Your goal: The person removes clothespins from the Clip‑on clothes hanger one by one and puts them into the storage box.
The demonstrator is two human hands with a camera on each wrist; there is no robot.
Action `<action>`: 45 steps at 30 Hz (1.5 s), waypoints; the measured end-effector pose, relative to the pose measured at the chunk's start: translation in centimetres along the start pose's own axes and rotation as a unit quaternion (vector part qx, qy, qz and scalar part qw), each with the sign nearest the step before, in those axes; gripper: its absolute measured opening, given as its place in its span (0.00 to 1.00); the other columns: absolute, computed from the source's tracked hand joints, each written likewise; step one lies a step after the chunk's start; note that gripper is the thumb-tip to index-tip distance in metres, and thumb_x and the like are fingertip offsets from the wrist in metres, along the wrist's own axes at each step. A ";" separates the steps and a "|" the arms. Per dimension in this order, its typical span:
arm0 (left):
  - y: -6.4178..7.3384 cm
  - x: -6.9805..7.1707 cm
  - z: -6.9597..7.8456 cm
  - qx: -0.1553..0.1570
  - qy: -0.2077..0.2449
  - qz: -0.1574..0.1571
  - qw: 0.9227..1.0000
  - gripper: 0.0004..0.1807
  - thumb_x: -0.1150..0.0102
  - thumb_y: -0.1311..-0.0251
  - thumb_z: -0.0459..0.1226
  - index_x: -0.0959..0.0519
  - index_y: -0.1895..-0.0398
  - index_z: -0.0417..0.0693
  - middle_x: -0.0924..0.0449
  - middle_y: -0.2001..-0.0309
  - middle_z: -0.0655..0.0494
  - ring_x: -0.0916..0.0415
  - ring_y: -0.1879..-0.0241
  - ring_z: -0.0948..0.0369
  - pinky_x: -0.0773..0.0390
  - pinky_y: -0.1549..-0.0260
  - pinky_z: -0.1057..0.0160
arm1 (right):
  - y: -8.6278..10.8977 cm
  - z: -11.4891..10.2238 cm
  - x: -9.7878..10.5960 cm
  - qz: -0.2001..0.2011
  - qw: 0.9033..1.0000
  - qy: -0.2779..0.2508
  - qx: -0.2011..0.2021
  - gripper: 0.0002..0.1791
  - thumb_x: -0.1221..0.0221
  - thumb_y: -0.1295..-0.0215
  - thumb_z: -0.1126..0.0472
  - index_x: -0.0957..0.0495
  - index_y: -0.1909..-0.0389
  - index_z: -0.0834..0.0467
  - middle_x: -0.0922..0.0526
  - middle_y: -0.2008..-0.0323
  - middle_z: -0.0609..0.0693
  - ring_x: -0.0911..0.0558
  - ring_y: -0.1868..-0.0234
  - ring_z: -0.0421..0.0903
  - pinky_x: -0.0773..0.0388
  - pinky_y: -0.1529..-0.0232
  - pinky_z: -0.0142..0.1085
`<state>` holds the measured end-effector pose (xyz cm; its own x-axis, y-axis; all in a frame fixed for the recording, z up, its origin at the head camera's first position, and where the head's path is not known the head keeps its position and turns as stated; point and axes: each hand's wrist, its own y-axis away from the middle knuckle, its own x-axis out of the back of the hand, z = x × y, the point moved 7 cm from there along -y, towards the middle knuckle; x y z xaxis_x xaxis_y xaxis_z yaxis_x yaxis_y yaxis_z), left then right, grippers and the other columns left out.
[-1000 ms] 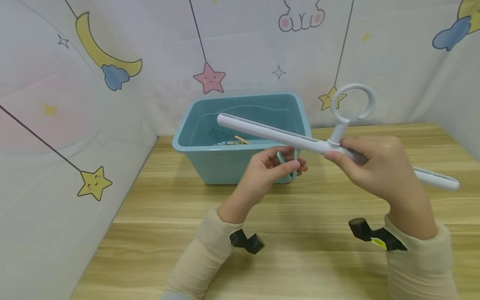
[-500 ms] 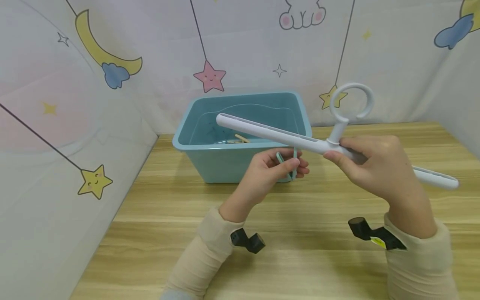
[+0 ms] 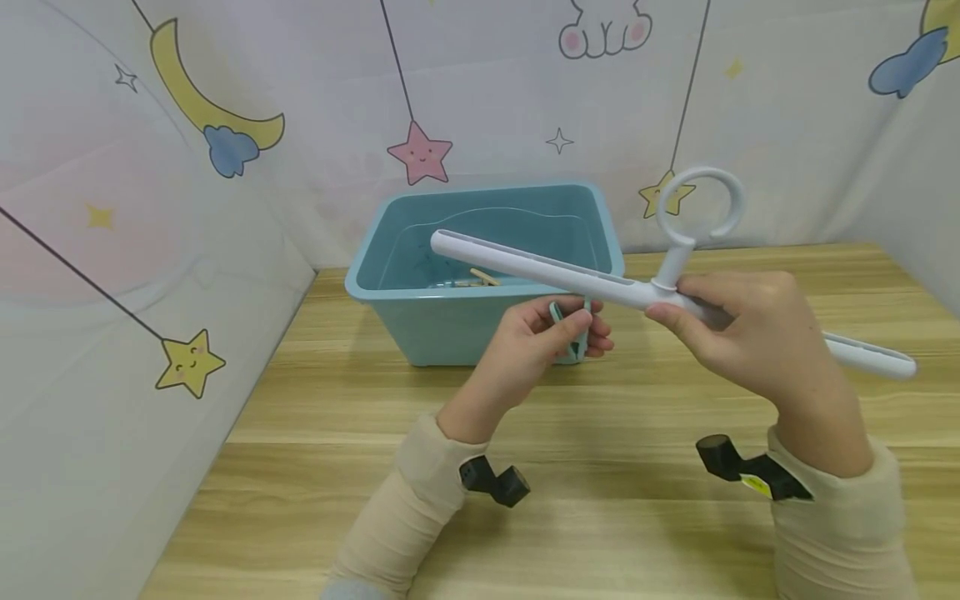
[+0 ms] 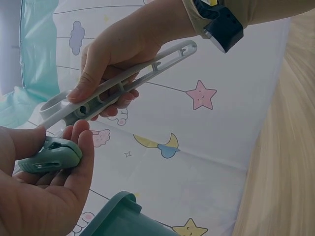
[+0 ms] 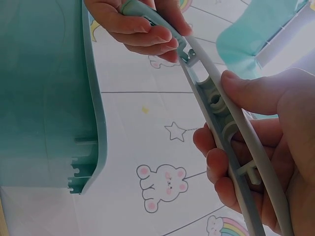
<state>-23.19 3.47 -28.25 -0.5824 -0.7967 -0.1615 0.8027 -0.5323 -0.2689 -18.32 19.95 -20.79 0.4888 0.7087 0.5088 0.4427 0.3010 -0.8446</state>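
A pale white clothes hanger [image 3: 536, 265], with a round open hook [image 3: 666, 271] on top, is held at its middle by my right hand [image 3: 757, 337], thumb and fingers around the bar. It hangs in the air, slanting down to the right. My left hand [image 3: 521, 337] pinches a teal clothes peg [image 4: 51, 156] just under the bar. In the right wrist view the peg [image 5: 147, 14] meets the hanger's hollow underside, close to a small peg-like stub inside it. My thumb and the bar hide part of the peg.
Behind my hands stands a light blue plastic bin [image 3: 442, 329] with a wooden stick [image 3: 483, 277] and small clear items inside. It rests on a wood-grain table [image 3: 337, 483]. Cartoon-printed cloth walls [image 3: 495, 100] enclose the back and sides.
My left hand and the peg have shifted slightly left under the bar. The hanger has moved a little left too, still in my right hand.
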 end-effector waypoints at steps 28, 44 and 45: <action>-0.3 0.5 0.6 -0.023 0.033 0.003 0.999 0.11 0.54 0.31 0.24 0.30 0.55 0.17 0.17 0.69 0.60 0.17 0.66 0.63 0.19 0.60 0.62 | -0.3 -0.3 -0.4 -0.050 0.999 0.002 0.005 0.33 0.51 0.33 0.35 0.21 0.79 0.60 0.32 0.87 0.40 0.40 0.85 0.32 0.44 0.83 0.24; 0.0 1.2 1.3 -0.056 -0.031 0.068 0.996 0.08 0.45 0.37 0.23 0.24 0.62 0.19 0.18 0.76 0.60 0.18 0.73 0.64 0.18 0.64 0.58 | -0.1 -0.1 -0.6 -0.048 0.999 -0.005 0.017 0.30 0.48 0.33 0.36 0.21 0.80 0.59 0.33 0.87 0.39 0.40 0.84 0.31 0.45 0.84 0.25; 0.0 1.2 1.4 -0.060 -0.041 0.073 0.995 0.08 0.44 0.37 0.24 0.23 0.63 0.20 0.17 0.77 0.60 0.18 0.73 0.64 0.18 0.63 0.56 | -0.1 -0.1 -0.6 -0.050 0.999 -0.004 0.013 0.30 0.48 0.33 0.36 0.21 0.80 0.58 0.33 0.87 0.39 0.40 0.84 0.32 0.46 0.84 0.25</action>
<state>-23.70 2.07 -27.18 -0.4435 -0.8868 -0.1298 0.8545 -0.3747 -0.3596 -18.58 19.40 -20.95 0.4371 0.6797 0.5890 0.4688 0.3867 -0.7942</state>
